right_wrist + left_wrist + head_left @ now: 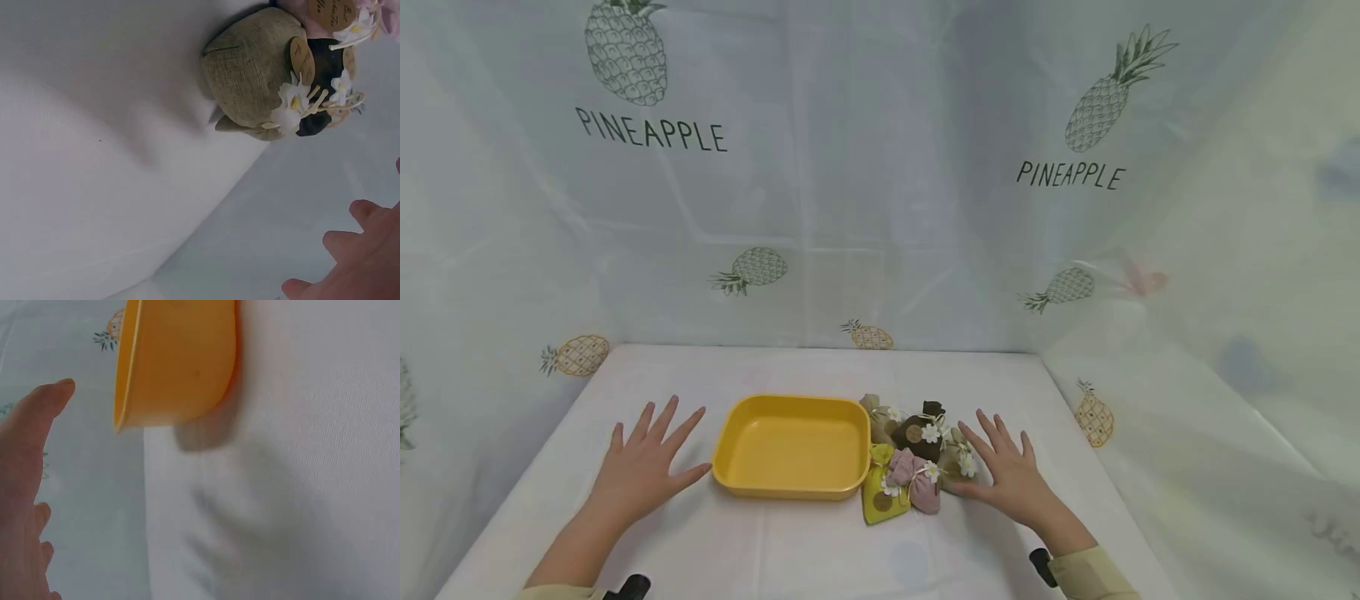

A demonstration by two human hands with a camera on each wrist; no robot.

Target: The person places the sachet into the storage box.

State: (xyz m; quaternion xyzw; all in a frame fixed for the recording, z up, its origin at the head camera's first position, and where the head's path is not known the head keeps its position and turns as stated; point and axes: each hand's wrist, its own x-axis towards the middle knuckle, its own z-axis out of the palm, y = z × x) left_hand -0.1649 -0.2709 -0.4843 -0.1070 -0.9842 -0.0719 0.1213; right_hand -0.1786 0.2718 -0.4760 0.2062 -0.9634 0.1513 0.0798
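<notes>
A yellow rectangular tray (792,492) sits on the white table, its rounded side wall large in the left wrist view. Spread fingers and nothing held: my left hand (638,473) hovers just left of the tray, thumb pointing at its rim. Against the tray's right side lie several small drawstring pouches with white flowers: a yellow-green pouch (883,498), a pink pouch (923,493), a dark brown pouch (913,435) and tan ones. My right hand (1011,483), fingers also spread, is beside the nearest tan pouch (250,69), overlapping it in the head view.
The white-covered table (820,550) meets a hanging curtain (880,167) printed with pineapples at the back and both sides. Dark wrist straps show at both sleeves. Round brown tags hang on some pouches.
</notes>
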